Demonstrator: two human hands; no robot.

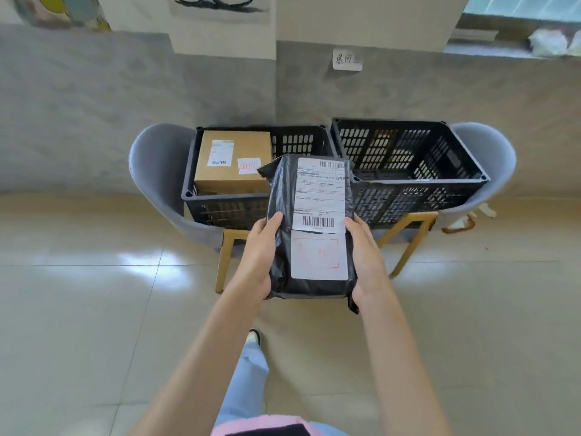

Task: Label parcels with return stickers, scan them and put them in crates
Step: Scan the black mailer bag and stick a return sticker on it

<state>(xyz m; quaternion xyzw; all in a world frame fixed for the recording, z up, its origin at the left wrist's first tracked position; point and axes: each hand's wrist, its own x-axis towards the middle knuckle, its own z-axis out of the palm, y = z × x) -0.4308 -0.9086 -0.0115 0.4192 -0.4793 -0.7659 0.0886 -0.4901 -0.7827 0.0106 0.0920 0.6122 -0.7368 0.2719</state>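
Holding: black poly-bag parcel (pixel 309 228), carried flat between both hands above the tiled floor (pixel 94 309), in front of the two crates
Left hand: left hand (pixel 259 256) clamped on the parcel's left edge, thumb lying on the top face, fingers hidden under the bag
Right hand: right hand (pixel 366 256) clamped on the parcel's right edge, thumb along the side beside the labels, fingers hidden underneath
Shipping label: white shipping label (pixel 320 193) on the parcel's upper face, with a barcode at the far end and another at the near end
Return sticker: white return sticker (pixel 319 258) with faint red print, stuck just below the shipping label, nearer the person
Left crate: black slatted crate (pixel 226 202) resting on a grey chair (pixel 151 171) with wooden legs
Box in left crate: brown cardboard box (pixel 234 162) standing in the crate's left part, bearing a white shipping label and a white sticker with red print
Right crate: black slatted crate (pixel 418 190) resting on a second grey chair (pixel 484 158), just beside the left crate; its contents cannot be told
Wall note: small paper note (pixel 347 59) with handwritten characters, fixed to the grey wall above the right crate
Floor item: small tan object (pixel 460 223) lying on the floor beside the right chair; what it is cannot be told
Person: light blue trouser leg and one shoe showing below the arms
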